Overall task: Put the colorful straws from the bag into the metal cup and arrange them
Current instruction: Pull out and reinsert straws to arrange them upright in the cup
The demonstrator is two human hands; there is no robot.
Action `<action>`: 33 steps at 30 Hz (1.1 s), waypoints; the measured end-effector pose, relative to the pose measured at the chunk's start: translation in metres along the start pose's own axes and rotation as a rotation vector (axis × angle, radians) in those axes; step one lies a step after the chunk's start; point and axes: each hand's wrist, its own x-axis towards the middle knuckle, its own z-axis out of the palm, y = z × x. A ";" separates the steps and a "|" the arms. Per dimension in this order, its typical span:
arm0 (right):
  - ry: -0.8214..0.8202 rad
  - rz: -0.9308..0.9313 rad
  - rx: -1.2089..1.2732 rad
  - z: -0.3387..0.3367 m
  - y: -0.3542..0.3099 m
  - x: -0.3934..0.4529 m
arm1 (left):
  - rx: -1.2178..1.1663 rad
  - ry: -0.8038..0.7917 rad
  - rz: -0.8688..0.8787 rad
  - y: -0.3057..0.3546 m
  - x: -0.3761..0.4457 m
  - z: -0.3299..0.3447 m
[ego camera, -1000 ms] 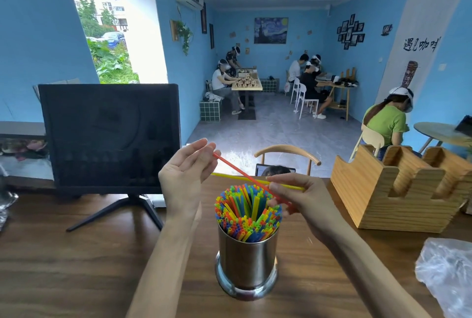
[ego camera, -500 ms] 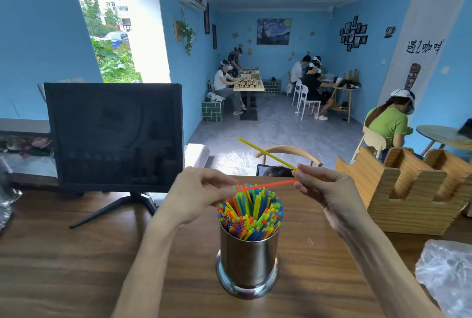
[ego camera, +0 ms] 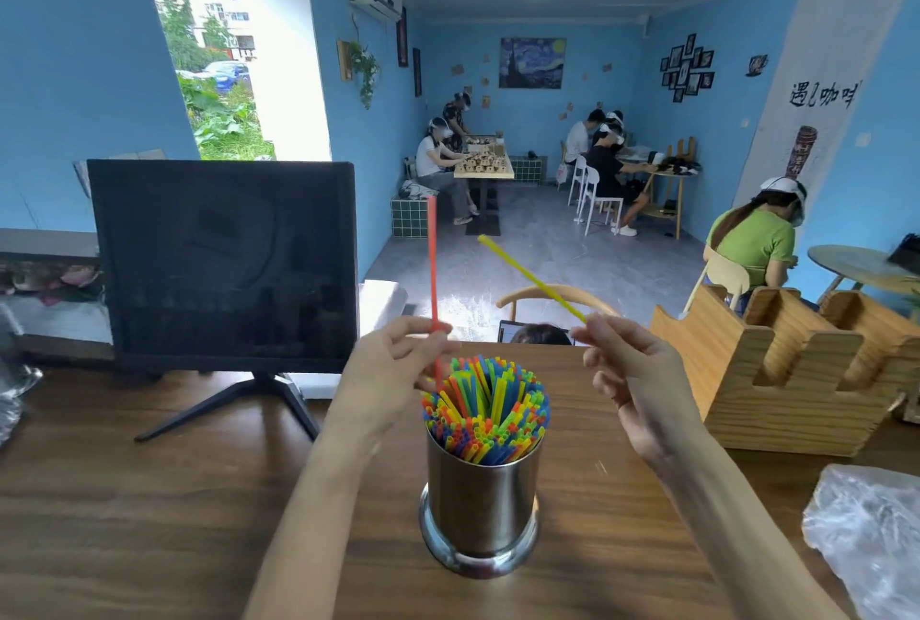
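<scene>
1. The left hand (ego camera: 393, 370) is pinching a red straw (ego camera: 432, 266) between thumb and fingers, clamped low on its length. It is holding the straw nearly upright, its lower tip dipping toward the 10 o'clock edge of the packed bundle, probably so it can slide straight down into a gap.

2. The right hand (ego camera: 632, 380) is gripping a yellow straw (ego camera: 530, 277) at its bottom end, fingers closed around it. The straw is leaning up toward 11 o'clock, away from the cup, likely being kept aside while the red one goes in.

3. The metal cup (ego camera: 482, 500) is standing upright on the wooden surface (ego camera: 149, 520), right between the two forearms. The colorful straws (ego camera: 485, 408) are filling it almost to the rim, their open ends fanning outward.

4. A crumpled plastic bag (ego camera: 866, 535) is lying at 4 o'clock from the cup, well apart from it; whether any straws are left inside, I cannot tell.

5. The task is looking almost done: seemingly only the two held straws are waiting to go in, and with the bundle so tight, each will need a gap to be found before pushing.
</scene>
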 end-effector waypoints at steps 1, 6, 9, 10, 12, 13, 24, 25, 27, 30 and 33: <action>-0.029 0.017 -0.040 0.001 0.001 0.000 | -0.179 0.036 -0.021 0.005 0.000 0.002; -0.072 0.034 -0.195 -0.003 -0.007 0.005 | -0.475 -0.020 -0.059 0.011 0.000 -0.009; -0.102 0.004 -0.186 -0.003 -0.018 0.010 | -0.362 -0.110 -0.057 0.006 0.000 -0.011; -0.122 0.001 -0.140 -0.001 -0.021 0.012 | -0.318 -0.120 -0.061 0.004 -0.001 -0.012; -0.147 0.009 -0.015 0.006 -0.025 0.014 | -0.199 -0.169 -0.058 0.002 -0.003 -0.010; -0.142 0.008 0.018 0.011 -0.025 0.014 | -0.126 -0.206 -0.056 0.000 -0.005 -0.009; 0.008 -0.284 -0.301 0.054 -0.018 0.020 | 0.249 -0.276 0.066 -0.018 -0.012 0.017; 0.053 -0.314 -0.357 0.056 -0.018 0.022 | 0.241 -0.250 0.083 -0.020 -0.012 0.019; 0.075 -0.327 -0.364 0.060 -0.019 0.025 | 0.242 -0.209 0.109 -0.022 -0.012 0.022; 0.003 -0.380 -0.365 0.062 -0.024 0.028 | 0.280 -0.176 0.146 -0.022 -0.010 0.027; -0.048 -0.450 -0.471 0.064 -0.031 0.029 | 0.354 -0.145 0.203 -0.022 -0.006 0.028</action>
